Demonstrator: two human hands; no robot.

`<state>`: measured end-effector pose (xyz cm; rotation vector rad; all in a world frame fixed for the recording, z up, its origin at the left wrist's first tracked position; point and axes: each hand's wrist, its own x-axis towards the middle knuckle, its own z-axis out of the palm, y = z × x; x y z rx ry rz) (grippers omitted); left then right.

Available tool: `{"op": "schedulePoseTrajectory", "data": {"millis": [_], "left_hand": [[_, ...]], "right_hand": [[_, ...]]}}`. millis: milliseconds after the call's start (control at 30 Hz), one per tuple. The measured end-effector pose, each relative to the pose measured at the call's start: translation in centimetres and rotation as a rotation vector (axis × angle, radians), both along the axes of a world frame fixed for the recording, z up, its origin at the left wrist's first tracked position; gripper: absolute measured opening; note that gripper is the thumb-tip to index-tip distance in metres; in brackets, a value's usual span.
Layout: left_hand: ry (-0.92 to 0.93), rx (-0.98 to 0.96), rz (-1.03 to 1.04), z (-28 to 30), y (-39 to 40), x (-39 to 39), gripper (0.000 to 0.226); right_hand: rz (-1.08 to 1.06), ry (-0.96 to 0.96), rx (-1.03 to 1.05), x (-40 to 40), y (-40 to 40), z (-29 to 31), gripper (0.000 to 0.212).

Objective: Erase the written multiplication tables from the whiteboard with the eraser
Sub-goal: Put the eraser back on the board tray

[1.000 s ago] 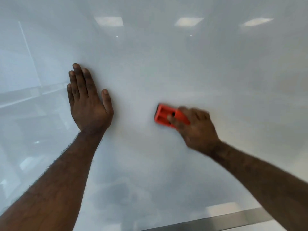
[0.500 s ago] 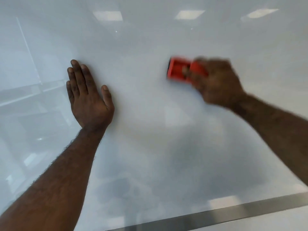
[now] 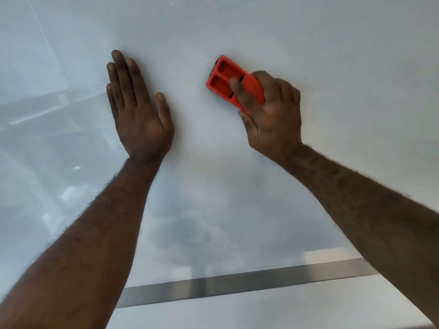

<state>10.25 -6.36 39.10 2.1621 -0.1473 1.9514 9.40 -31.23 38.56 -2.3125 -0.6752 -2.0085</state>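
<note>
the orange eraser [image 3: 229,78] lies pressed flat against the whiteboard [image 3: 332,55], in the upper middle of the view, tilted so that its free end points up and to the left. its back faces the camera and shows moulded rectangular recesses split by ribs; a thin dark edge of the wiping pad shows along the upper left end. the right hand [image 3: 273,112] has it in a closed grasp by the lower right end: the thumb lies across the ribbed back, the other fingers curl over the far long side, and the palm covers the rest of the body. the hand is a little blurred.

just to the left, apart from the eraser, the left hand [image 3: 139,112] rests flat on the board with nothing in it, fingers together and pointing up, the thumb spread out towards the eraser. both bare forearms run down to the lower corners of the view.

the board's surface around the eraser is a glossy pale grey with no writing legible on it; faint cloudy grey smears show lower down, between the two forearms. the left part of the board carries soft reflections of the room. along the bottom runs the board's metal frame strip [image 3: 237,284], slanting up to the right, with a pale surface below it.
</note>
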Motion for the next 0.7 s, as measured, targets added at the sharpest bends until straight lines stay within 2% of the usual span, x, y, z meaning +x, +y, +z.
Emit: {"op": "schedulePoseTrajectory", "data": {"millis": [100, 300, 500, 600, 700], "left_hand": [[0.059, 0.049, -0.073, -2.5, 0.0, -0.7, 0.055], [0.233, 0.079, -0.141, -11.7, 0.6, -3.1, 0.056], [0.446, 0.161, -0.210, -20.4, 2.0, -6.2, 0.083], [0.564, 0.240, -0.272, -23.7, 2.9, -8.2, 0.084], [0.695, 0.250, -0.314, -26.8, 4.6, -9.9, 0.075]], "right_hand": [[0.008, 0.031, -0.088, 0.1, 1.8, -6.0, 0.053], [0.047, 0.052, -0.067, -0.1, 4.2, -14.2, 0.064], [0.086, 0.093, -0.113, -0.8, 6.1, -18.7, 0.067], [0.112, 0.192, -0.192, -1.6, 7.1, -22.1, 0.070], [0.176, 0.348, -0.282, -2.9, 9.0, -25.1, 0.078]]}}
